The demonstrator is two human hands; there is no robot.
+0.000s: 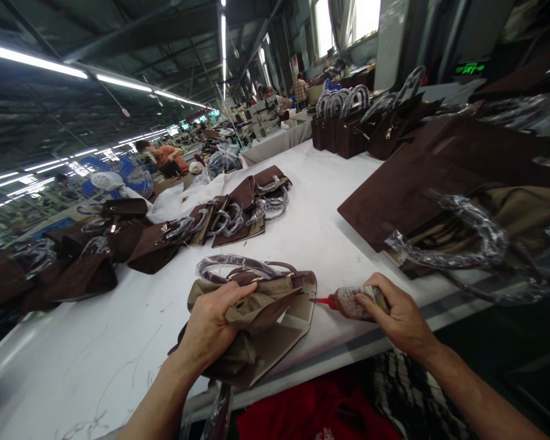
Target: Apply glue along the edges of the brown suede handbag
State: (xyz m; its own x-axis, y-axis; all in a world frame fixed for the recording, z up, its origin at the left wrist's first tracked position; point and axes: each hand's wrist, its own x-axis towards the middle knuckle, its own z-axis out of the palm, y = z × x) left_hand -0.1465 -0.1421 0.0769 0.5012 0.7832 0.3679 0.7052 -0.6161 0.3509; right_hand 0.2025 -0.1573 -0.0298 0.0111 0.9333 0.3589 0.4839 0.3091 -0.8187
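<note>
An unfinished handbag (275,330) lies at the front edge of the white table, its olive lining pulled out and its plastic-wrapped handle standing up at the back. My left hand (213,321) is closed over the bunched lining and presses on the bag. In my right hand (401,315) is a squeeze bottle (355,302) of brownish glue-like liquid, tipped on its side. Its red nozzle points left, and the tip is at or very near the bag's right edge; contact cannot be made out.
Several dark brown bags (151,247) lie in a row across the left, and a pile of partly made bags (242,214) sits beyond my work. Large brown bags (394,189) overhang the right side. A blue fan (114,177) and a person in orange (174,159) are farther back.
</note>
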